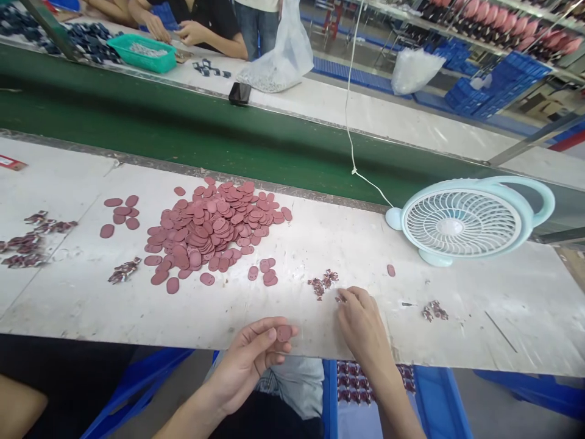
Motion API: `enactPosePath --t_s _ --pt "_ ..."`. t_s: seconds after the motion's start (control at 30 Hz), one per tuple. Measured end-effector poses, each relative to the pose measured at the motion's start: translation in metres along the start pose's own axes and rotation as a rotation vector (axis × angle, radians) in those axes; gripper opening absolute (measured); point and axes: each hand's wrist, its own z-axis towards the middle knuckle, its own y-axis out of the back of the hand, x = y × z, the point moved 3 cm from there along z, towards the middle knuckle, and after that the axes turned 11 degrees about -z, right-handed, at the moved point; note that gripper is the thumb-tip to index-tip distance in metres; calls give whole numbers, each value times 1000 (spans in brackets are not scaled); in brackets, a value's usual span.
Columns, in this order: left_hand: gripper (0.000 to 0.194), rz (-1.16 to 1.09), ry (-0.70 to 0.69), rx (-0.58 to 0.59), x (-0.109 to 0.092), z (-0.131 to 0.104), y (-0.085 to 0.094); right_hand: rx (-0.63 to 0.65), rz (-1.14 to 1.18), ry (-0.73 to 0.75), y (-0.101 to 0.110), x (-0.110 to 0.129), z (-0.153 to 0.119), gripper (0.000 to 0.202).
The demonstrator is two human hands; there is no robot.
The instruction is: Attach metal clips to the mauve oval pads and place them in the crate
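My left hand (249, 360) holds a reddish oval disc (284, 333) between thumb and fingers near the table's front edge. Farther right, my right hand (363, 323) reaches over the white table, its fingertips pinched at a small dark shiny piece (340, 299). Just beyond those fingertips lies a small cluster of brown shiny pieces (323, 283). A large heap of reddish oval discs (205, 225) spreads over the table to the left, with a few loose discs (269, 272) between it and my hands.
A light blue fan (450, 225) stands at the right, its white cord running upward. A blue tray (441, 399) with rows of pieces sits below the table edge. Across the green belt (183, 143), a co-worker's hands are near a green basket (144, 55). More piles lie left.
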Motion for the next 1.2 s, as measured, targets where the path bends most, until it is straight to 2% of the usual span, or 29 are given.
enactPosePath --t_s 0.13,0.23,0.4,0.47,0.57,0.63,0.73,0.93,1.07,1.2 --pt "21 7 -7 -1 2 -1 0 12 74 -29 2 -4 -2 26" --pt "21 40 -19 8 3 -1 -3 3 198 -83 14 8 -15 20" --pt "21 141 -103 57 6 1 -9 141 994 -85 29 62 -48 11" --pt "22 186 -128 82 7 2 -9 176 1131 -140 27 79 -56 13" --pt "22 210 -145 128 8 5 -8 225 1173 -276 21 86 -58 13" --pt "20 206 -158 160 8 6 -8 248 1174 -317 18 85 -57 13" --pt "18 204 -161 181 8 8 -9 254 1150 -277 18 81 -56 13" --pt "7 218 -150 119 10 10 -7 284 1010 -130 26 77 -51 20" --pt "15 196 -183 122 13 9 -8 379 1133 -202 25 77 -47 16" --pt "13 162 -220 116 14 7 -12 384 1262 -292 22 79 -48 10"
